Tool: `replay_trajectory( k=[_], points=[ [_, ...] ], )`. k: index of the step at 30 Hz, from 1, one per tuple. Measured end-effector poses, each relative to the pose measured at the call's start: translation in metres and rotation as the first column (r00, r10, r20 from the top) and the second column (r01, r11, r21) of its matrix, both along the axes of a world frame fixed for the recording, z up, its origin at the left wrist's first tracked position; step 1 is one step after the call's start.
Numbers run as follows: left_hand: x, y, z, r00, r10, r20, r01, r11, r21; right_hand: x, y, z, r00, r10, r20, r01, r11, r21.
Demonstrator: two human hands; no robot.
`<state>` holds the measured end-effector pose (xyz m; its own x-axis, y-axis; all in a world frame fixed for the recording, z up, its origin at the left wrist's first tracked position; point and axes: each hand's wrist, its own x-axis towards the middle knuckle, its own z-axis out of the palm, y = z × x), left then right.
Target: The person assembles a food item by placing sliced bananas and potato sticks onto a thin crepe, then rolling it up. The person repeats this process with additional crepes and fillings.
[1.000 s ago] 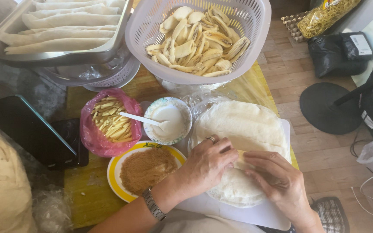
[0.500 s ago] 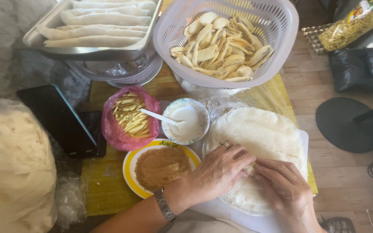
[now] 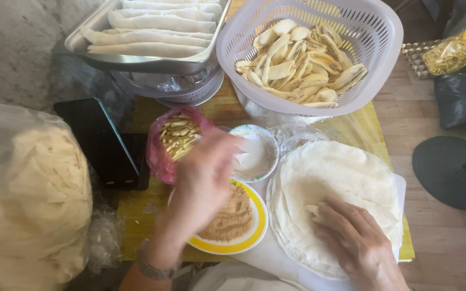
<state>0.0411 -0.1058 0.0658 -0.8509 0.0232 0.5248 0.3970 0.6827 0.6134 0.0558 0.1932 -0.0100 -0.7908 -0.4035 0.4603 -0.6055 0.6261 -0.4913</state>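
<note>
Right hand [image 3: 360,242]: pressing flat, fingers spread, on the wrapper stack [image 3: 341,183].
Left hand [image 3: 206,178]: blurring over the white bowl [image 3: 254,153]; grip unclear.
Handling: wrappers looking thin, limp, tearable; best peeled at the edge.

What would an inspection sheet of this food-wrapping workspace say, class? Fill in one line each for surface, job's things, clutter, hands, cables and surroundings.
Surface: yellow table, crowded.
Job's things: stack of round white wrappers; yellow-rimmed plate of brown crumbs; small white bowl; pink bag of sliced strips; basket of banana slices; metal tray of finished rolls.
Clutter: black phone; big clear bag of wrappers.
Hands: left hand blurred, raised over plate and bowl; right hand pressing a folded piece on the wrappers.
Cables: nothing seen.
Surroundings: wooden floor, black bag, dark round base.
</note>
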Motion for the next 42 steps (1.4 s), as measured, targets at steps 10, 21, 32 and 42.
replay_trajectory(
  k=[10,21,32,42],
  points=[
    [-0.046,-0.088,-0.038,0.870,0.487,0.074,-0.421,0.813,-0.402,-0.001,0.004,-0.007,1.000,0.014,-0.004,-0.014,1.000,0.018],
    [-0.089,-0.115,-0.065,0.824,0.542,0.165,-0.435,0.792,-0.429,-0.005,0.005,-0.013,0.998,0.005,-0.056,-0.007,1.000,-0.030],
    [-0.099,-0.110,-0.057,0.769,0.589,0.247,-0.421,0.758,-0.497,-0.003,0.003,-0.006,1.000,0.000,-0.026,0.000,1.000,0.002],
    [-0.103,-0.105,-0.057,0.740,0.603,0.297,-0.556,0.797,-0.235,0.000,0.002,0.002,1.000,0.000,0.016,0.000,1.000,-0.003]
  ],
)
